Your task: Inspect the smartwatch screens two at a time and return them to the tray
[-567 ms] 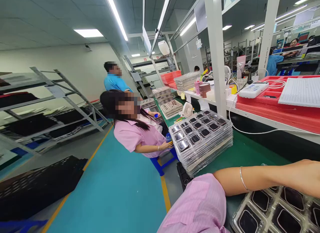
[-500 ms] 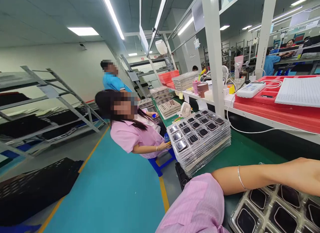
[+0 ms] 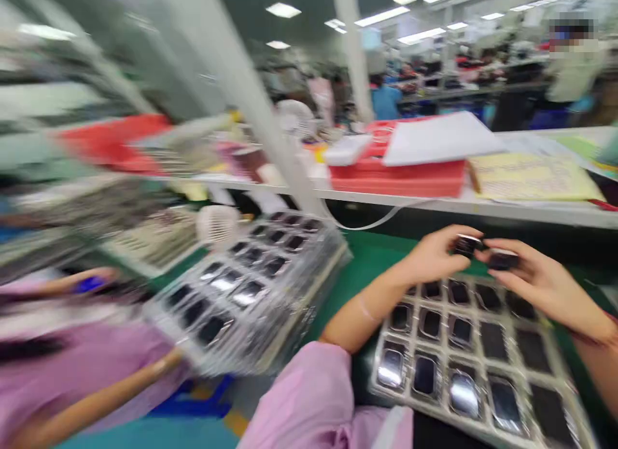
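My left hand (image 3: 437, 256) pinches a small black rounded-square piece (image 3: 466, 246) with a shiny rim, like a smartwatch body. A second dark piece (image 3: 503, 260) of similar shape is between the fingers of my right hand (image 3: 548, 288). Both hands are close together, just above the far side of a clear plastic tray (image 3: 476, 336). In its cells sit rows of dark, glossy rounded-square pieces; some cells toward the right look flat dark, and I cannot tell whether they are filled.
To the left stands a tall stack of similar trays (image 3: 309, 307). A co-worker's pink sleeve and arm (image 3: 96, 397) reach to its edge. Behind the green bench (image 3: 371, 249) runs a white shelf (image 3: 531, 211) with red foam trays (image 3: 400, 179), papers and a cable. A white post (image 3: 263, 108) rises there.
My view has swung right and down to the bench and blurs at the left. Both my hands now show, each with a black piece; before, only my left arm was visible.
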Demonstrator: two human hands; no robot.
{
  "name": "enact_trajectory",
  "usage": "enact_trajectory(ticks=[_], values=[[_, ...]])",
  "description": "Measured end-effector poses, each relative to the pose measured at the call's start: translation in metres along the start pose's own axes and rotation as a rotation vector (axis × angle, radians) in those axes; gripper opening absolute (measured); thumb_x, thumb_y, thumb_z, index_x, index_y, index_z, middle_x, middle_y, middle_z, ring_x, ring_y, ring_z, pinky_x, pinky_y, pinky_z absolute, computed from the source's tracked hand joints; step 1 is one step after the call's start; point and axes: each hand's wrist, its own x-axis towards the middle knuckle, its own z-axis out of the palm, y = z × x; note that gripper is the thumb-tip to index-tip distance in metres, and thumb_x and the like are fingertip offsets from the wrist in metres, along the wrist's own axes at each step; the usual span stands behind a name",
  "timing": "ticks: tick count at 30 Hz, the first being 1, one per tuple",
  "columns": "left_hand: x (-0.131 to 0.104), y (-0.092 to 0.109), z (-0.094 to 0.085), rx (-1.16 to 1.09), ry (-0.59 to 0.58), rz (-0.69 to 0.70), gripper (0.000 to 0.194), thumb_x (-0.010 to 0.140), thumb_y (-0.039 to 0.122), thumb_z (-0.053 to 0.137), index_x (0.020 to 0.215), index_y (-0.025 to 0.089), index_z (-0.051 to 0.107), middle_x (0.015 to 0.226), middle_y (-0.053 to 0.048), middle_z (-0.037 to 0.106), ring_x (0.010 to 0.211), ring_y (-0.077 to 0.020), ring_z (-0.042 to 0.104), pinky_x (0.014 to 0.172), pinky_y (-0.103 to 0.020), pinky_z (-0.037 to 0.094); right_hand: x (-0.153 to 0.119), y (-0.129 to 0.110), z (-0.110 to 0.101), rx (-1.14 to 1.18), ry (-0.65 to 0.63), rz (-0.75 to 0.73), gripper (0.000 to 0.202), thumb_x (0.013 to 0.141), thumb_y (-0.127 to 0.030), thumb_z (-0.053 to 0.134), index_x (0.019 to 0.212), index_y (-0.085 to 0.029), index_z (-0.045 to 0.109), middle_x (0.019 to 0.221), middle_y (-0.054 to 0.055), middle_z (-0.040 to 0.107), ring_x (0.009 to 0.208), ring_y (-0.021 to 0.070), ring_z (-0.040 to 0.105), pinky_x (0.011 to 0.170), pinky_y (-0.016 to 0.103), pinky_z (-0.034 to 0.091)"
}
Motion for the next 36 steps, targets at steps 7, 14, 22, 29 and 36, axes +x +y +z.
enact_trajectory(ticks=[7, 14, 22, 29, 36], values=[[0.006, -0.001, -0.007, -0.074, 0.011, -0.089, 0.055, 0.074, 0.017, 0.069, 0.127, 0.017, 0.057, 0.108, -0.008, 0.071, 0.1, -0.0225, 0.066, 0.094, -0.037, 0.05, 0.012, 0.007, -0.004, 0.245, -0.037, 0.019, 0.051, 0.082, -0.019, 0.062, 0.132, -0.016, 0.051, 0.117, 0.011, 0.066, 0.102, 0.022, 0.066, 0.088, 0.036, 0.057], [0.001, 0.006, -0.004, -0.055, 0.035, -0.12, 0.056, 0.074, 0.018, 0.073, 0.128, 0.016, 0.057, 0.102, -0.007, 0.071, 0.099, -0.0217, 0.066, 0.091, -0.035, 0.051, 0.009, -0.001, -0.004, 0.312, -0.073, 0.017, 0.052, 0.08, -0.011, 0.057, 0.131, -0.016, 0.051, 0.119, 0.01, 0.064, 0.095, 0.0184, 0.064, 0.08, 0.03, 0.057], [0.004, 0.004, -0.006, -0.274, 0.063, -0.155, 0.065, 0.068, 0.02, 0.083, 0.127, 0.02, 0.056, 0.098, -0.005, 0.072, 0.082, -0.0159, 0.07, 0.07, -0.023, 0.054, 0.011, 0.005, -0.002, 0.555, -0.049, 0.074, 0.062, 0.079, -0.018, 0.076, 0.134, -0.021, 0.048, 0.114, 0.006, 0.064, 0.088, 0.0143, 0.065, 0.063, 0.018, 0.058], [0.013, 0.004, -0.017, -0.711, 0.049, -0.401, 0.051, 0.089, 0.054, 0.062, 0.112, 0.009, 0.067, 0.093, -0.013, 0.077, 0.065, -0.0135, 0.07, 0.048, -0.016, 0.051, 0.019, 0.013, -0.002, 1.001, 0.056, 0.31, 0.035, 0.092, -0.036, 0.066, 0.12, -0.015, 0.059, 0.102, 0.008, 0.072, 0.062, 0.0084, 0.066, 0.055, 0.015, 0.059], [0.017, 0.005, -0.02, -0.877, 0.137, -0.576, 0.058, 0.101, 0.054, 0.037, 0.128, 0.008, 0.062, 0.09, -0.013, 0.077, 0.059, -0.0113, 0.068, 0.047, -0.016, 0.052, 0.018, 0.014, 0.001, 1.103, 0.098, 0.34, 0.05, 0.078, -0.004, 0.071, 0.123, -0.018, 0.056, 0.111, 0.004, 0.071, 0.073, 0.0075, 0.068, 0.063, 0.013, 0.06]])
